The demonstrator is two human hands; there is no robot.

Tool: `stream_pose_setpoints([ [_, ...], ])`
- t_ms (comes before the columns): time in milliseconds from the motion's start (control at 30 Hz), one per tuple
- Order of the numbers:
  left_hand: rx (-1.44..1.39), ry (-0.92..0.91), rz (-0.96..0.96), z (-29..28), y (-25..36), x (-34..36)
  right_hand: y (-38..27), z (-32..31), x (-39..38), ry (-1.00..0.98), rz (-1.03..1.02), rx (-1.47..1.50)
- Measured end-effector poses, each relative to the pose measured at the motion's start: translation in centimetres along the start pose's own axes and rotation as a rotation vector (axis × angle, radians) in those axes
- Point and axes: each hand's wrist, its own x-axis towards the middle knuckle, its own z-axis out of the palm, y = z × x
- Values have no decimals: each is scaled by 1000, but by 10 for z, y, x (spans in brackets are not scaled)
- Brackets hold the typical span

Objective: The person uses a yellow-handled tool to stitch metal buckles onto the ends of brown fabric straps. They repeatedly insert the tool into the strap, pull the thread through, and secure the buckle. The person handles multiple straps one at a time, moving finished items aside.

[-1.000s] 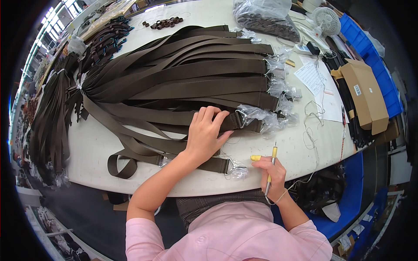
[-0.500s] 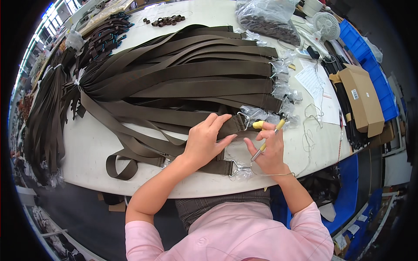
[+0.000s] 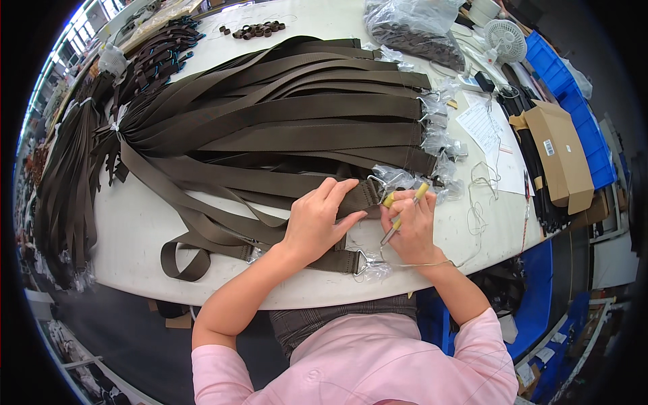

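Note:
My left hand (image 3: pixel 317 219) is closed on the stitched end of a dark brown webbing strap (image 3: pixel 356 200), fingers on top and thumb at its near edge. A metal ring (image 3: pixel 380 185) is sewn into that end, partly covered by clear plastic. Just right of it, my right hand (image 3: pixel 410 226) grips a slim pen-like tool (image 3: pixel 391 231) with a yellow handle and metal shaft, slanting down to the left. One finger of this hand wears a yellow cover. Nearer me lies another strap end (image 3: pixel 345 261) with a metal ring and plastic wrap.
A large bundle of brown straps (image 3: pixel 270 111), tied at the left, spreads over the white table (image 3: pixel 270 287). Thin loose cord trails beside my right wrist. Rightward are a paper sheet (image 3: pixel 480 128), an open cardboard box (image 3: pixel 560 152), blue bins (image 3: pixel 560 74) and a small fan (image 3: pixel 505 40).
My right hand has moved slightly left and its fingers have drawn in, closer to the strap's ring. The left hand stays on the strap end.

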Motion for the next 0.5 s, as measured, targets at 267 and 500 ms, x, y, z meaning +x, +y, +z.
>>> stream_pose_setpoints([
  [267, 17, 3, 10, 3, -2, 0, 5, -12, 9, 34, -23, 8],
  [500, 29, -2, -13, 2, -3, 2, 16, -12, 29, 30, -133, -23],
])
